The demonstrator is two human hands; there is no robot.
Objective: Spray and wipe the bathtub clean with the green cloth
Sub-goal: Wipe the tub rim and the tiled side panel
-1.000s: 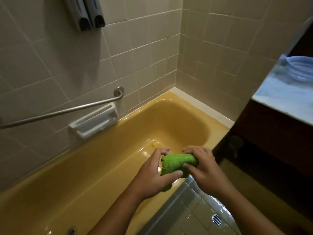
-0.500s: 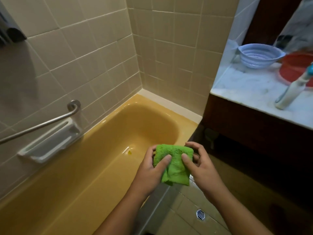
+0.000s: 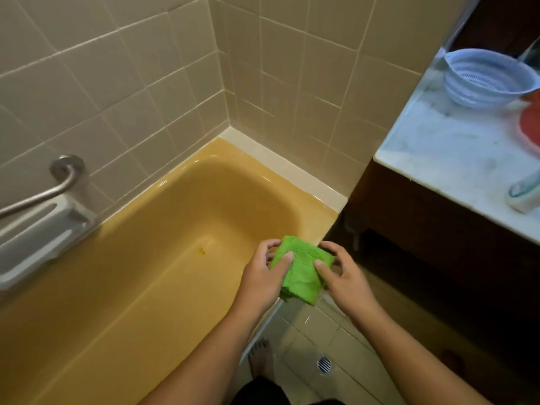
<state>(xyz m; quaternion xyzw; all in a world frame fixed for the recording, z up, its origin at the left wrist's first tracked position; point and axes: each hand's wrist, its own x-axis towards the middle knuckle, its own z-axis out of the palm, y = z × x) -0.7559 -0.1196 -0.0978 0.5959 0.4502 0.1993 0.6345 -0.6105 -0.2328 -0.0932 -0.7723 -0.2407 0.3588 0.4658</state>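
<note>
Both hands pinch the folded green cloth [image 3: 304, 270]. The left hand [image 3: 260, 276] has its thumb pressed on the near face and its fingers curled behind the upper edge, and the right hand [image 3: 347, 279] mirrors it on the other side. The cloth is held as a thick pad in the air over the near rim of the yellow bathtub [image 3: 321, 211], close to its end corner. It appears not to touch the enamel.

A small dark yellow speck [image 3: 201, 251] lies on the tub floor. On the marble countertop [image 3: 438, 147] to the right stand a pale blue colander [image 3: 482, 80] and a red basin [image 3: 530, 124]. A pale bottle [image 3: 523, 191], blurred and cut off by the frame edge, is also there.

The likely trouble is the handover. When one hand lets go to fetch a sprayer, the loose fold may drop open or the cloth may slip into the tub. Wiping with no spray applied would probably only smear. A bare foot [image 3: 261, 355] stands on the floor tile beside the tub, so stray spray there could make it slippery.

A second ago the cloth was bunched into a roll, and now it is flattened into a pad. The view has swung right, bringing the countertop in.
</note>
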